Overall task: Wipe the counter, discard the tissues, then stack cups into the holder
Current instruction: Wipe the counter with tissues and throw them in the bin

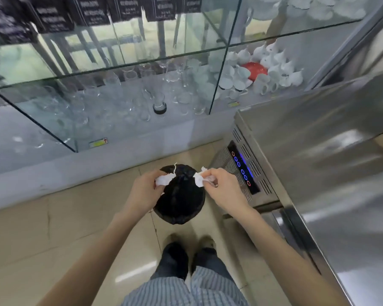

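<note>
A round bin lined with a black bag (179, 204) stands on the tiled floor just ahead of my feet. My left hand (145, 188) grips a crumpled white tissue (164, 179) over the bin's left rim. Over the bin's right rim, my right hand (221, 186) pinches a second crumpled white tissue (199, 178). Both tissues hang above the bin's opening. White cups (265, 69) lie piled on a glass shelf at the upper right.
A glass display case (119, 89) with several clear glasses runs across the back. A stainless steel counter unit (318, 151) with a lit control panel (242, 167) fills the right side. Beige floor tiles (64, 228) extend to the left.
</note>
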The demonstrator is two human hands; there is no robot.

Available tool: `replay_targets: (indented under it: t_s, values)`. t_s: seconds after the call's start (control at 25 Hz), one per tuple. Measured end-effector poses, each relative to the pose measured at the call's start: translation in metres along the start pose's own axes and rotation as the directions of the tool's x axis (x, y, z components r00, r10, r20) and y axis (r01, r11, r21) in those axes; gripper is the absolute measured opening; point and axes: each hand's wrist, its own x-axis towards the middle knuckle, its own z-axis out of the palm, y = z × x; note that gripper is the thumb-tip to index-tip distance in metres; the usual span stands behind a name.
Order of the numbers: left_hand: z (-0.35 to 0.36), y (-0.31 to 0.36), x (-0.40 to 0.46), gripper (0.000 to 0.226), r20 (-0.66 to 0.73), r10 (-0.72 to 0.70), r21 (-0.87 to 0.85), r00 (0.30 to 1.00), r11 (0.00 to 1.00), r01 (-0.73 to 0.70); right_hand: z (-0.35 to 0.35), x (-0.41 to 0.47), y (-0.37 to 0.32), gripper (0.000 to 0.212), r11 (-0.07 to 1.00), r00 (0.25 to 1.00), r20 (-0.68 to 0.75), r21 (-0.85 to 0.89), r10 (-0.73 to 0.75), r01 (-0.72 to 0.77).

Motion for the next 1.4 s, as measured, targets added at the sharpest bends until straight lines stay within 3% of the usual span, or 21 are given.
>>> replay_targets:
  t_s: [0.28,0.56,1.0,1.4]
  values:
    - [0.007,-0.029,0.023,0.034,-0.028,-0.144,-0.08,0.989,0.987,0.142,0.026,0.052,-0.002,0.024,0.992,0.982,0.184,-0.123,0.04,-0.017]
    - [0.033,-0.068,0.055,0.034,0.004,-0.239,-0.088,0.971,0.967,0.239,0.065,0.099,0.022,0.024,0.992,0.961,0.273,-0.124,0.052,-0.018]
    - [0.175,-0.188,0.128,0.039,0.127,-0.354,-0.037,0.926,0.932,0.362,0.196,0.173,0.174,0.025,0.959,0.923,0.345,-0.274,0.172,-0.076]
    - [0.313,-0.323,0.201,0.037,0.216,-0.361,0.101,0.907,0.932,0.347,0.333,0.237,0.318,0.029,0.933,0.901,0.369,-0.349,0.226,-0.091]
